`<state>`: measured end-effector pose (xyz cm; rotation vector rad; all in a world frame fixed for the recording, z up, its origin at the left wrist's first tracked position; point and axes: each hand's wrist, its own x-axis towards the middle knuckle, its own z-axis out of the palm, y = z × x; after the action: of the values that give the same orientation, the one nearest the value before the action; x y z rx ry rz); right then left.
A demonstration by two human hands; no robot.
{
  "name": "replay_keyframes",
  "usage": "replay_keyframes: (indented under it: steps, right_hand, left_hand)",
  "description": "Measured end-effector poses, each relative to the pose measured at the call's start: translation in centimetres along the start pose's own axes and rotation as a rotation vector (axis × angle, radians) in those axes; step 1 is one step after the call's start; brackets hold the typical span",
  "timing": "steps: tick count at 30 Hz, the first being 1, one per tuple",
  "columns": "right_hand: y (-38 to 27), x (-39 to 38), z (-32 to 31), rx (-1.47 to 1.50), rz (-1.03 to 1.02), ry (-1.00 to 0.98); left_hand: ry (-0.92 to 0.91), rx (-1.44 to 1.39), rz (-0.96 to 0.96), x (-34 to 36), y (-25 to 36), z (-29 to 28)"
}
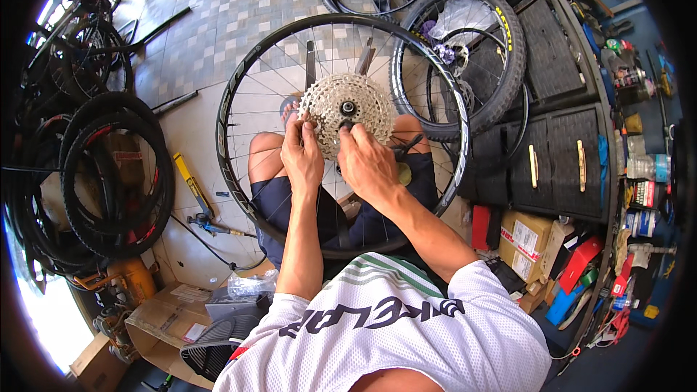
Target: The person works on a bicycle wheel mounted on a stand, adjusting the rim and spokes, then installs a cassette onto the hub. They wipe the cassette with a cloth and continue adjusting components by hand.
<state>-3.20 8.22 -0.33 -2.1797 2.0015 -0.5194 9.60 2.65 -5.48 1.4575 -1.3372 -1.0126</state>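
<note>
A black-rimmed bicycle wheel [222, 127] lies face up over my knees, with a wide silver cassette [367, 91] at its centre. My left hand [303, 158] is closed at the cassette's left edge, thumb and fingers pinching the sprockets. Close beside it, my right hand [368, 163] pinches a small dark round piece [346, 125] just below the axle end [348, 108]. The fingers hide most of that piece, so its kind cannot be told. Both hands rest low over the cassette, inside the rim.
A second wheel with a knobby tyre [512, 65] leans against dark cabinets [559, 138] at the right. Loose tyres [156, 174] hang at the left. A yellow-handled tool [190, 181] and a hose lie on the floor. Cardboard boxes [526, 239] stand at the lower right.
</note>
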Motion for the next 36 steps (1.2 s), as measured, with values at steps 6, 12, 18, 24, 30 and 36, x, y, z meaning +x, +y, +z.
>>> replay_keyframes:
  steps: [6,12,18,24,30,36]
  right_hand:
    - [0.8,-0.3,-2.5,0.147,-0.023,0.115]
    - [2.6,1.1,-0.3,-0.01,-0.151,0.029]
    - [0.8,3.8,0.3,-0.057,-0.12,0.026]
    - [1.6,7.4,-4.3,0.08,0.008,-0.117]
    - [7.1,13.6,-7.3,0.11,-0.473,-0.102]
    - [9.1,14.2,-3.4,0.188,-0.572,-0.557]
  left_hand:
    - [0.055,-0.12,0.034,0.0,-0.3,0.4]
    - [0.038,-0.114,0.023,-0.1,-0.5,0.6]
    - [0.05,-0.076,0.045,0.2,-0.3,0.5]
    - [0.0,-0.062,-0.009,0.1,-0.4,0.0]
    - [-0.003,-0.034,0.025,0.3,-1.1,0.2]
    - [-0.006,-0.029,-0.007,0.0,0.2,-0.2]
